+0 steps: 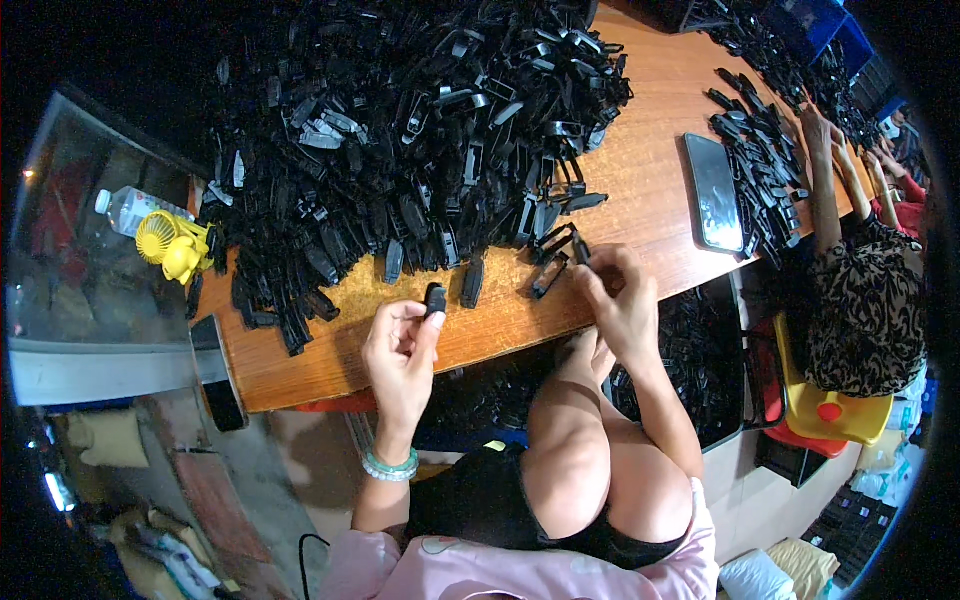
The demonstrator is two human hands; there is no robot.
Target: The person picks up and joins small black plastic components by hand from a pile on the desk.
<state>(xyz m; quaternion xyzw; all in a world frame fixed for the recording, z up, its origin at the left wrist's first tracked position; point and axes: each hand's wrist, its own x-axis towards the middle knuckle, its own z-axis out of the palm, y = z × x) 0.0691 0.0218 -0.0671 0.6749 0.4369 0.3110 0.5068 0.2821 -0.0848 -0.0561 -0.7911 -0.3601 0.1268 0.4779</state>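
Observation:
A big heap of black plastic pieces [400, 150], some long and clip-shaped, others open frames, covers the wooden table [640, 210] in front of me. My left hand [398, 345] is closed near the table's front edge, pinching a small dark plastic piece [435, 298] upright between thumb and fingers. To the right, my right hand [625, 300] is closed with its fingertips on a thin black plastic part [580, 249]. Right beside those fingertips lies an open black frame [548, 272] on the wood. The exact kind of these pieces is too small to make out.
A phone [713, 192] lies at the right beside a smaller pile of black pieces [765, 160]. Another phone [218, 375] is at the table's left corner, below a yellow fan [172, 245] and a bottle [135, 208]. A co-worker's arms [825, 170] reach over the table at right.

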